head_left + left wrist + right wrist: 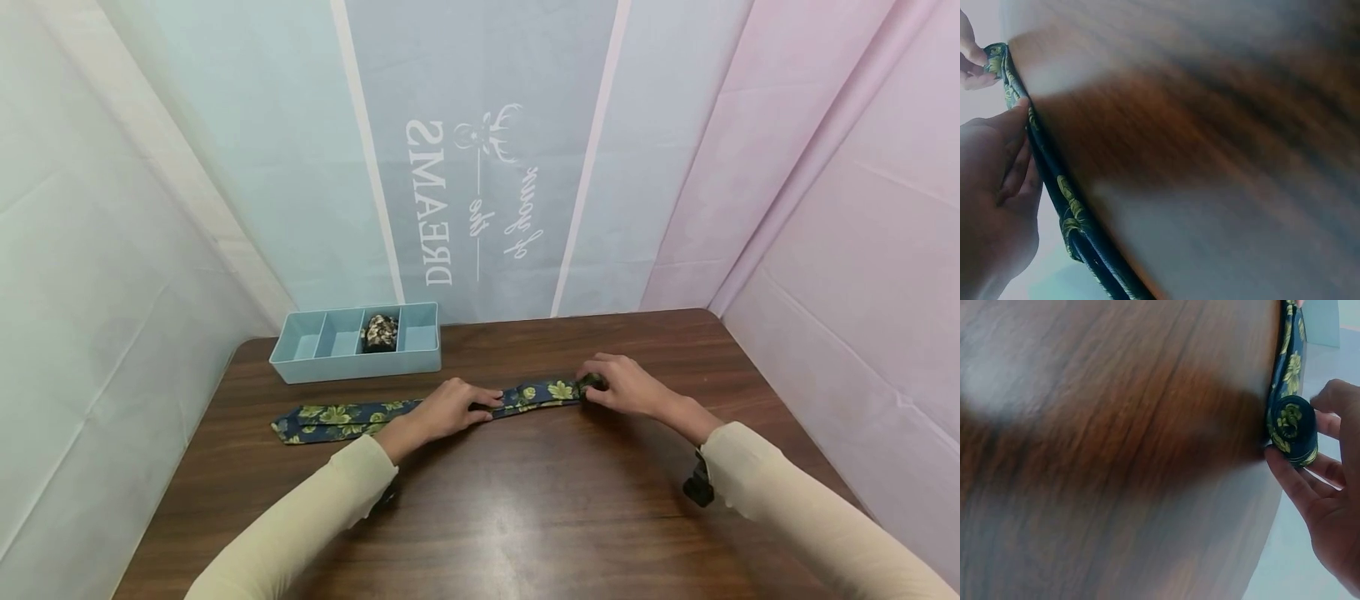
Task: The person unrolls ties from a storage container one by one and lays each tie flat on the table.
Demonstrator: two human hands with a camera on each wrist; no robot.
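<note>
Crosswise on the worktop (495, 492), the tie (528, 398) runs from nine to two o'clock, likely light, soft, slippery; the left hand (450, 410) pinches it midway; the right hand (628, 387) curls its fingers round the rolled end (1292, 430), probably its surest hold.

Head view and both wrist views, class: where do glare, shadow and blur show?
Head view, soft glare on the table; left wrist view, the table blurred, with pale patches; right wrist view, dark shadow beside the partly rolled tie, pale glare at upper left.
</note>
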